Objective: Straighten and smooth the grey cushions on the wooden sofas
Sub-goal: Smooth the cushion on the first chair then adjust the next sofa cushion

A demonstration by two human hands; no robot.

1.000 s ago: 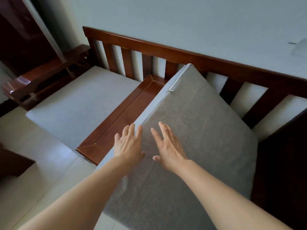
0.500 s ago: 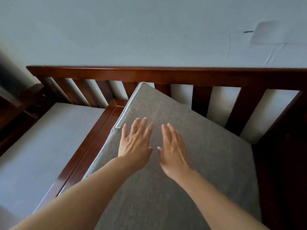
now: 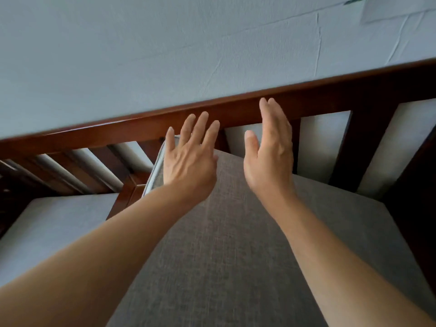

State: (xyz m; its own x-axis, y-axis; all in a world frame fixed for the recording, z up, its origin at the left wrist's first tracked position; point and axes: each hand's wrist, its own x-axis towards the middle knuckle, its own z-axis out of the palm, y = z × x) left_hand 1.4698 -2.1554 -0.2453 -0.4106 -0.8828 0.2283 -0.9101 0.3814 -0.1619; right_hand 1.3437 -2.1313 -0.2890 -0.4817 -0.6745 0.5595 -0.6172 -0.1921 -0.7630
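A grey seat cushion [image 3: 226, 244] fills the middle of the view, tilted, with its left edge and zip raised above the wooden divider [image 3: 127, 194]. My left hand [image 3: 188, 156] lies flat with straight fingers at the cushion's far left corner. Beside it my right hand [image 3: 269, 156] is flat too, fingers together and reaching past the cushion's far edge toward the wooden back rail [image 3: 236, 109]. A second grey cushion [image 3: 54, 223] lies level in the seat to the left.
The sofa's slatted wooden back [image 3: 342, 149] runs across the view in front of a pale wall [image 3: 188, 43]. A dark wooden armrest [image 3: 415, 197] borders the cushion on the right.
Both hands have slid forward across the cushion from its middle to its far edge near the back rail. The camera has moved closer and tilted.
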